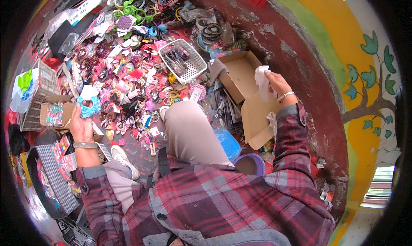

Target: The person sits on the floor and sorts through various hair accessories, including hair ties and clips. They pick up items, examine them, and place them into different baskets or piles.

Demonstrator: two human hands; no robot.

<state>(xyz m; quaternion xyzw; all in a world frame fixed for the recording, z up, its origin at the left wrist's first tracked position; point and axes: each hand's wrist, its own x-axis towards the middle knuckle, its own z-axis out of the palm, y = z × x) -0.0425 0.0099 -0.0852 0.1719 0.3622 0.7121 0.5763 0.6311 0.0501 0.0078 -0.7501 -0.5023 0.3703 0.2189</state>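
Note:
My left hand (81, 125) is raised on the left, its fingers closed on a light-blue ruffled scrunchie (89, 112). A white card (89, 91) shows just above the scrunchie; I cannot tell whether it is attached. On the right, my right hand (280, 84) pinches a crumpled, whitish, thin piece of paper or plastic (261, 77). That hand is over the right side of an open brown cardboard box (241, 75), whose flap (257, 122) spreads toward me. A heap of colourful hair accessories (128, 81) covers the floor in front of me.
A white perforated basket (184, 77) holding dark packets stands beyond my knee. Near my right side are a purple bucket (260, 161) and a blue plastic package (227, 144). A small carton (66, 113) and a crate (45, 89) stand left. The peeling red wall (307, 70) bounds the right.

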